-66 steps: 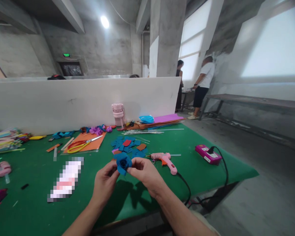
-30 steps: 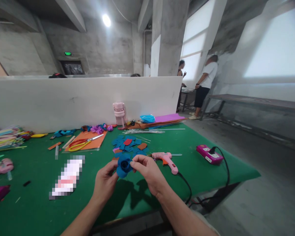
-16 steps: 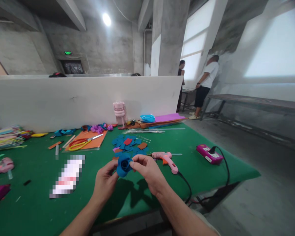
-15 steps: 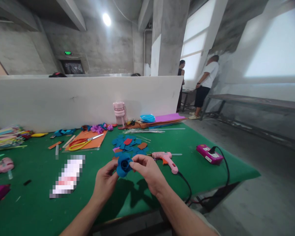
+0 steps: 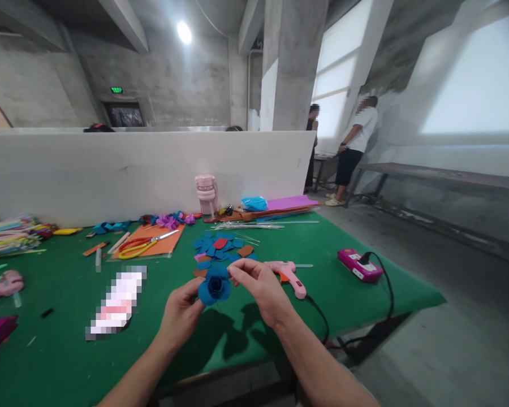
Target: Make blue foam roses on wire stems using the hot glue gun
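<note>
Blue flower [image 5: 214,291]: held up over the green bench [image 5: 322,246], toward its near edge; rolled core faces the camera, petals spread around it.
Left hand [image 5: 181,311]: thumb and fingers closed on the flower's left side, carrying it.
Right hand [image 5: 263,288]: thumb and forefinger drawn close together at the flower's upper right; can't tell if they pinch a petal edge or sit just beside it.
Cut pieces [image 5: 227,254]: loose pile just past the flower, toward the far edge; mostly blue, some red and brown.
Pink glue gun [image 5: 296,281]: on its side, right of the pile; front end behind the right hand, clear stick [image 5: 304,265] out the back, black cable [image 5: 321,312] running over the near edge.
Magenta box [image 5: 358,267]: by the right edge, black plug [image 5: 365,258] in it.
Metal wires [image 5: 250,225]: lying between pile and far edge.
Far edge: pink bottle [image 5: 206,195] upright near the white partition [image 5: 131,164]; blue packet [image 5: 254,203] and purple sheet [image 5: 292,202] toward the far right corner.
Left of pile: scissors [image 5: 155,239] on an orange sheet [image 5: 168,245]; nearer, a pixelated item [image 5: 119,305], unreadable.
Past far right corner: person in white top [image 5: 363,125], person in dark clothes [image 5: 310,147], both standing.
</note>
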A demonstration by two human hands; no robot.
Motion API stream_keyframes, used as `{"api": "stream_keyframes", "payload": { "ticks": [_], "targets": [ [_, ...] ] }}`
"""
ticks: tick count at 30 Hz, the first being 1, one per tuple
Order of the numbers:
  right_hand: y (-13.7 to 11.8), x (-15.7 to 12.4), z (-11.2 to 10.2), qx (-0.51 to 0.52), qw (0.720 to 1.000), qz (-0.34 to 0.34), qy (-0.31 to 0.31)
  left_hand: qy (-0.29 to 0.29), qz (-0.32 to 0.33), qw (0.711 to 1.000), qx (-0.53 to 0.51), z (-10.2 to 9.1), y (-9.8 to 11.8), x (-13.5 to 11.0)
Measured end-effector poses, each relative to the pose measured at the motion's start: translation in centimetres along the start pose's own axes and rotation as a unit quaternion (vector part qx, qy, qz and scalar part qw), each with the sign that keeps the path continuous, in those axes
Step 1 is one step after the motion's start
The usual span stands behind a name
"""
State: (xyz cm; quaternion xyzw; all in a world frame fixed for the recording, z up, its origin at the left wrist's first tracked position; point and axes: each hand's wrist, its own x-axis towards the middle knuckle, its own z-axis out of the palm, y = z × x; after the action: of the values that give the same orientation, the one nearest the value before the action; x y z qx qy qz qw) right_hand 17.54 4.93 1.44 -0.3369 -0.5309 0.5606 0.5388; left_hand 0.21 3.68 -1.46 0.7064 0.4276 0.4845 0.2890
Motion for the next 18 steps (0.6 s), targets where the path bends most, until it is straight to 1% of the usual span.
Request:
{"api": "stream_keyframes", "payload": {
  "ticks": [3,8,13,18],
  "targets": [
    [-0.14,-0.17,0.13,-0.009,1.000,0.008,0.002,-0.006,0.002,1.000,0.004,0.03,0.07,-0.03],
    [-0.22,-0.28,0.15,0.004,1.000,0.016,-0.013,-0.014,-0.003,1.000,0.008,0.02,0.31,0.04],
    [-0.22,-0.29,0.12,-0.002,1.000,0.018,-0.006,-0.023,-0.007,1.000,-0.006,0.13,0.24,0.04],
    [-0.17,-0.31,0.11,-0.018,1.000,-0.005,-0.015,-0.023,-0.010,1.000,-0.002,0.16,-0.06,0.00]
  ]
}}
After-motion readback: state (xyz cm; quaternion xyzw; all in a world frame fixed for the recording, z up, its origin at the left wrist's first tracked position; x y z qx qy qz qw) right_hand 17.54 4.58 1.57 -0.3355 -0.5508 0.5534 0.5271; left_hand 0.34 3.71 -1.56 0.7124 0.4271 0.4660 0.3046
